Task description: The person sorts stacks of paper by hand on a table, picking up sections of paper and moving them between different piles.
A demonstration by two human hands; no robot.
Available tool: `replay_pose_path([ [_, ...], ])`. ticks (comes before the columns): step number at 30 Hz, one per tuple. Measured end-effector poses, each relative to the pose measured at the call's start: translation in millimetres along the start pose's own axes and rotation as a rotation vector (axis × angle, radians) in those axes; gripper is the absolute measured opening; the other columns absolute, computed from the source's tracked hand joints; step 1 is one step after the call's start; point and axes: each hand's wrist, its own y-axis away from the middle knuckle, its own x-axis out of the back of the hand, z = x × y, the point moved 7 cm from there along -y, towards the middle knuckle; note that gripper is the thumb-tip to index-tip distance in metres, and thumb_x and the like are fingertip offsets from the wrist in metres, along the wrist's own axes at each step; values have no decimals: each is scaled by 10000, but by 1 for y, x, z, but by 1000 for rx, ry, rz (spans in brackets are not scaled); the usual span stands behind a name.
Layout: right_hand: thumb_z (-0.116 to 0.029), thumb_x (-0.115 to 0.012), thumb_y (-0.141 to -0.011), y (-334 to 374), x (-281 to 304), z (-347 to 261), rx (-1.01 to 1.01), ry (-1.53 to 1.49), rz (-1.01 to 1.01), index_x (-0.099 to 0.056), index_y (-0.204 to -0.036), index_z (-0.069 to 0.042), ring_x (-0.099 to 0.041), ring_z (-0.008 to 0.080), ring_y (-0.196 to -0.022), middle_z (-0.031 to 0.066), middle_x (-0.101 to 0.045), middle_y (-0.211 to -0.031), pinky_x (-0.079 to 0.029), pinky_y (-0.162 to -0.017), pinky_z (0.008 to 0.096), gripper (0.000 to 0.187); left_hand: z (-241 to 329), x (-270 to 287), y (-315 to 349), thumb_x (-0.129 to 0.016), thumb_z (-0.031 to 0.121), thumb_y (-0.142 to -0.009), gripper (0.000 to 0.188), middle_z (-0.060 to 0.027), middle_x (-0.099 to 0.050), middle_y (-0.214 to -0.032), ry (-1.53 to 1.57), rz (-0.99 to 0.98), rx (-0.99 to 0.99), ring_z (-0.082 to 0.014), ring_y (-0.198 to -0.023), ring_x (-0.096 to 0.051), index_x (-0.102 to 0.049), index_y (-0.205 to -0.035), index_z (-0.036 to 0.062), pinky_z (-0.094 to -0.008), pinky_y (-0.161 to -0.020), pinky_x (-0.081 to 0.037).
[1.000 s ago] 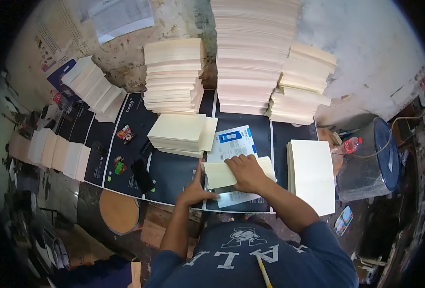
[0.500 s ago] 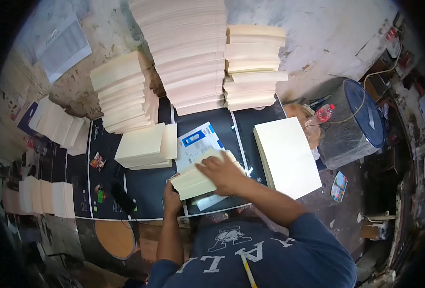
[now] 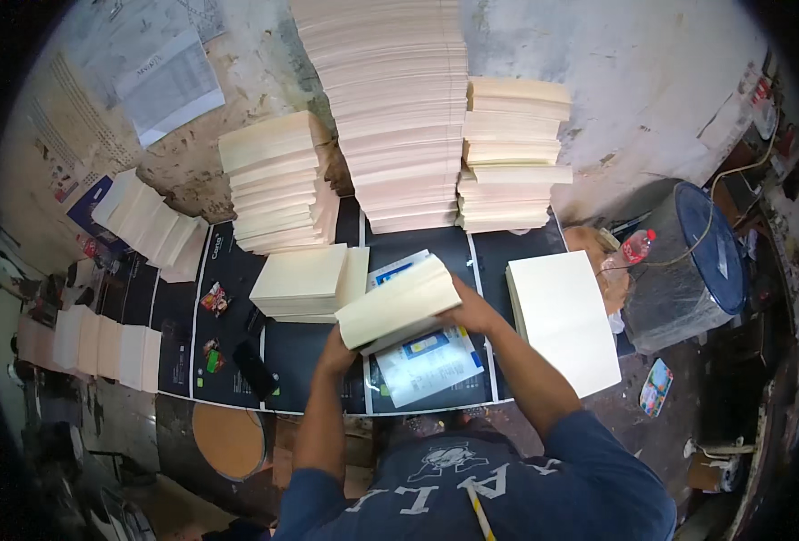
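Observation:
A thick sheaf of folded cream paper is held tilted above the table between my two hands. My left hand is closed on its lower left end, with the fingertips hidden beneath the paper. At the opposite end, my right hand grips from the right side, its fingers partly behind the sheaf. Below the sheaf lie blue-and-white printed sheets. Just left of it sits a cream paper stack, and to the right stands a larger stack of flat cream sheets.
Tall paper piles rise against the wall, with more stacks at the far left. A black phone-like object and small wrappers lie on the dark table. Beyond its right end are a plastic bottle and a blue-lidded drum.
My right hand has gone from lying on top of the sheaf to gripping its right end. The sheaf is lifted and tilted, uncovering more of the printed sheets. The view has shifted slightly.

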Motion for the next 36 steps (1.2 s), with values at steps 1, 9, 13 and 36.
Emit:
replay_pose_path([
  [1, -51, -811, -633, 9, 1, -13, 30, 66, 41, -216, -1530, -75, -390, 305, -1388, 198, -412, -1485, -315, -1138, 358, 1077, 3, 5, 2, -680, 75, -879, 468, -93, -618, -1267, 62, 33, -54, -191, -1129, -583, -538, -1317, -9, -320, -958, -475],
  [9, -9, -790, -657, 81, -29, 29, -75, -184, 39, 0, -1564, -98, -165, 271, -1485, 189, -178, -1605, -231, -1174, 364, 1206, -56, -19, 60, -713, 175, -864, 614, -135, -543, -1336, 56, 34, -34, -227, -1217, -511, -443, -1375, -30, -343, -1030, -410],
  [13, -161, -710, -827, 95, -27, 29, 95, -109, 116, -249, -1511, -38, -307, 276, -1425, 191, -304, -1544, -273, -1148, 368, 834, -40, -34, 65, -696, 168, -874, 541, -135, -589, -1278, 116, 80, 38, -231, -1170, -547, -489, -1330, -36, -340, -995, -434],
  [36, -200, -723, -830, 102, -13, 33, -151, 213, 153, -546, -1272, 47, -576, 293, -1189, 228, -594, -1276, -433, -1011, 375, 536, -99, -18, 23, -789, 74, -748, 538, -148, -591, -1140, -128, 206, -52, -257, -1065, -604, -540, -1213, -29, -365, -912, -490],
])
